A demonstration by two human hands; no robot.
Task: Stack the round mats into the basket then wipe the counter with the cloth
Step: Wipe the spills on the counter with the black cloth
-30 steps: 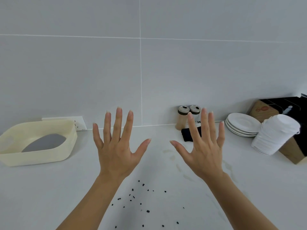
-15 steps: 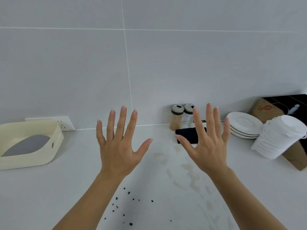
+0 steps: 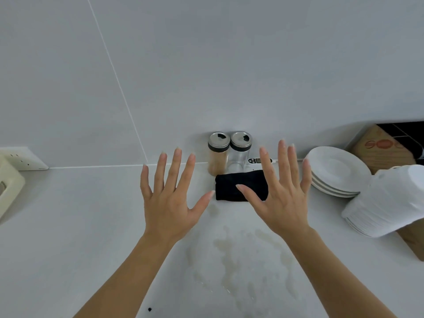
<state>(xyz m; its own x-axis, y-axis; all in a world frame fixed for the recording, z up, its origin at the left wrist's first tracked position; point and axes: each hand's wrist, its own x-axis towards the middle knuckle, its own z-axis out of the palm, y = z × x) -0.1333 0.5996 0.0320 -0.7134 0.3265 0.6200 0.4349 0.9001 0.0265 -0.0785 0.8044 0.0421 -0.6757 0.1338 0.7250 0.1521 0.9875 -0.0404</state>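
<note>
My left hand (image 3: 171, 200) and my right hand (image 3: 281, 198) are raised above the white counter (image 3: 80, 237), fingers spread, holding nothing. A folded black cloth (image 3: 231, 184) lies on the counter by the back wall, partly behind my right hand's thumb and palm. Only a corner of the cream basket (image 3: 10, 187) shows at the far left edge; the mats inside it are out of sight. Pale brownish smears (image 3: 241, 255) mark the counter between my forearms.
Two glass shakers (image 3: 229, 152) with metal lids stand behind the cloth, a small digital scale (image 3: 258, 161) beside them. White plates (image 3: 337, 172) are stacked at the right, then a tilted stack of white lids (image 3: 387, 203) and a brown box (image 3: 380, 148). A wall socket (image 3: 23, 158) sits far left.
The view has shifted right and closer to the wall: the basket slid almost out at the left and the black crumbs dropped out of sight. Both hands stay open, now nearer the cloth.
</note>
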